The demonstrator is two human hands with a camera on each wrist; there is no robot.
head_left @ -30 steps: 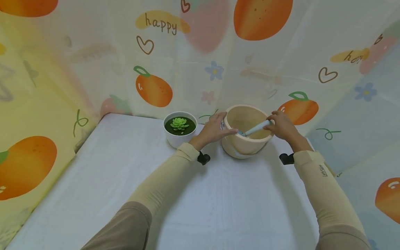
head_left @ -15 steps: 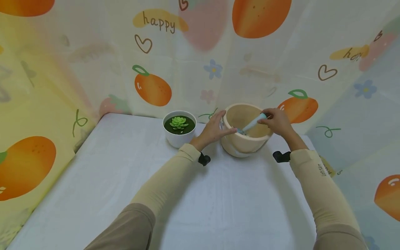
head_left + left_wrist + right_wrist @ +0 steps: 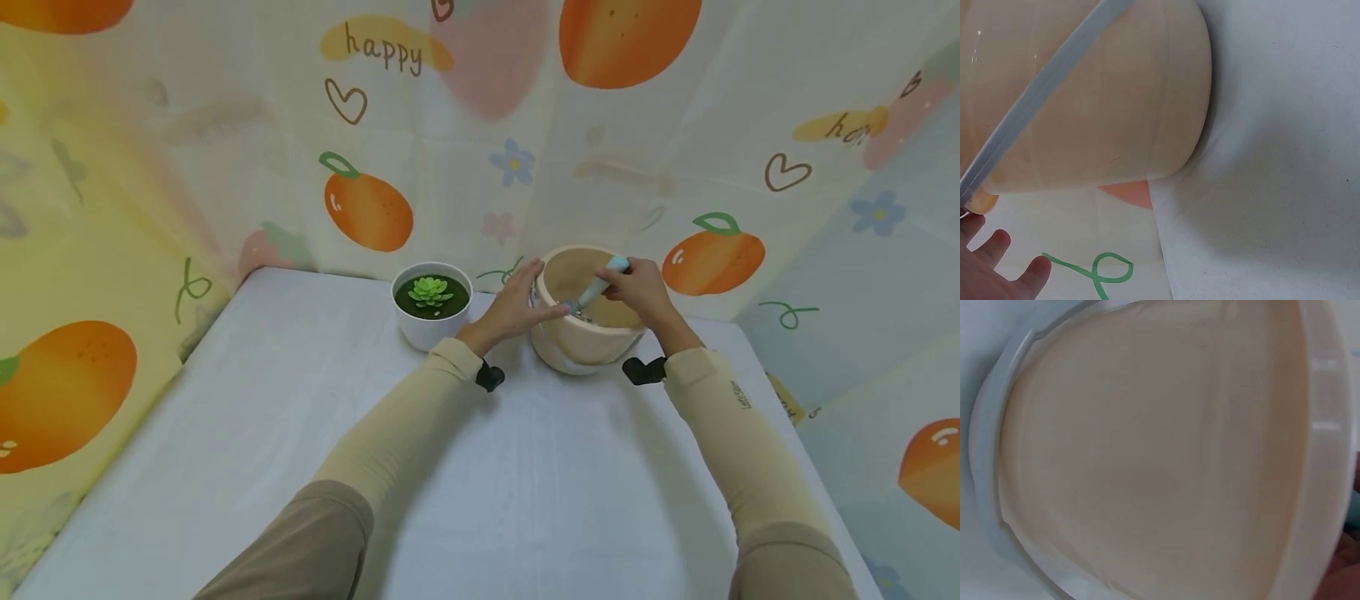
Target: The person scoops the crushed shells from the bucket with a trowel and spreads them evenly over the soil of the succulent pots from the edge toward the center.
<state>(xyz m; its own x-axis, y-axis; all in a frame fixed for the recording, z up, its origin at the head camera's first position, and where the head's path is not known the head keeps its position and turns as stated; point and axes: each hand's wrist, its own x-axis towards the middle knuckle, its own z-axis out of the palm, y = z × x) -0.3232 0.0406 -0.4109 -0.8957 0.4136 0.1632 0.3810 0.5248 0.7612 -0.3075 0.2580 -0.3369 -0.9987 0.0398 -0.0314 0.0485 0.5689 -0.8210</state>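
A cream bucket (image 3: 581,354) with a grey carrying handle (image 3: 1041,87) stands at the back of the table; the handle hangs down its side. My right hand (image 3: 637,287) grips the pale blue handle of a slim tool (image 3: 596,292) that slants down into the bucket, its lower end near the front left rim; its kind does not show. In the right wrist view, the bucket wall hides most of that hand. My left hand (image 3: 517,304) lies along the bucket's left side with fingers spread, thumb at the rim beside the tool's lower end.
A white pot (image 3: 427,332) with a green succulent (image 3: 431,292) stands left of the bucket, close to my left wrist. A white cloth covers the table (image 3: 555,500). Behind hangs a fruit-printed curtain (image 3: 450,192), near the table's back edge.
My right hand has moved left over the bucket, and the tool's handle has swung left and stands steeper. My left hand stays at the rim.
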